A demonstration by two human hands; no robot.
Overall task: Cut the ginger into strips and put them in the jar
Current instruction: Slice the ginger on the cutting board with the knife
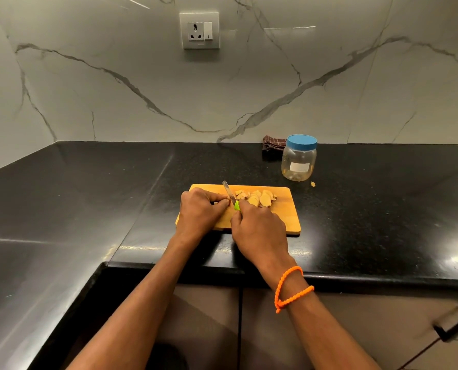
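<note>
A: A black stone counter (356,209) runs into a corner under a grey-veined marble wall (115,89), with a socket and switch plate (199,30) set high in the middle.

B: And the work itself?

A: A wooden cutting board (289,220) lies near the counter's front edge. The left hand (199,209) rests on its left part, fingers curled down and pinching a small piece of ginger against the board; the piece is almost wholly hidden under the fingertips.

B: The other one?

A: The right hand (258,231) is closed round a knife (229,194) with a green handle. Only a bit of green shows above the fist, and the blade points away from the person, lying just beside the left fingertips. Whether its edge touches the board I cannot tell.

B: Any ginger already cut?

A: Yes, a loose heap of pale ginger slices (259,198) sits on the far middle of the board, just right of the blade. One small scrap (313,184) lies off the board on the counter.

B: Where is the jar?

A: The jar (299,161), clear with a blue lid (301,141) screwed on, stands upright beyond the board's far right corner, apart from it. A dark checked cloth (273,146) is bunched behind it against the wall. An orange beaded band (289,287) circles the right wrist.
</note>
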